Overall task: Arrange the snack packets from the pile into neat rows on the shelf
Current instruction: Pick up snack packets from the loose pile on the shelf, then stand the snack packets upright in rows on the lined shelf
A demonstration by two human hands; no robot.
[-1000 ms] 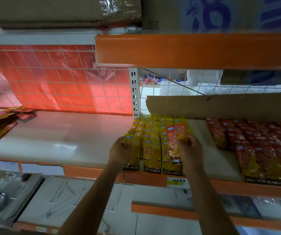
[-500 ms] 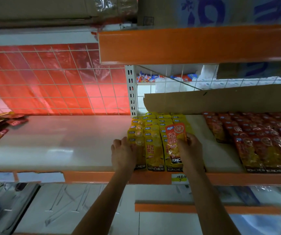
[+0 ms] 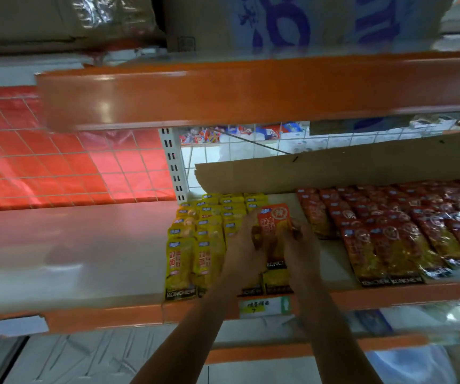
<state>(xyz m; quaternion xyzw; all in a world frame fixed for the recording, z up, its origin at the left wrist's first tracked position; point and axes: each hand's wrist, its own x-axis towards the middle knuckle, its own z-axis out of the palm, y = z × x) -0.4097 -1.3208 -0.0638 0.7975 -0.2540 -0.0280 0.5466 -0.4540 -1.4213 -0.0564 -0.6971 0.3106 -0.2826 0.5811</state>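
Noted one orange packet (image 3: 274, 231), long axis running front to back of the shelf (image 3: 84, 245), logo end toward the back, black KONCHEW band toward the front edge. Held over the right-hand column of yellow packets (image 3: 192, 250). Counted four columns of yellow packets, overlapped like shingles; number per column unreadable through blur. Counted several overlapping columns of red packets (image 3: 389, 239) to the right, apart from the yellow block; exact figure not legible. Observed left hand (image 3: 241, 245) gripping the orange packet's left edge, fingers curled round it; right hand (image 3: 303, 245) gripping the right edge likewise. Recorded one price tag (image 3: 265, 306) on the shelf lip below.
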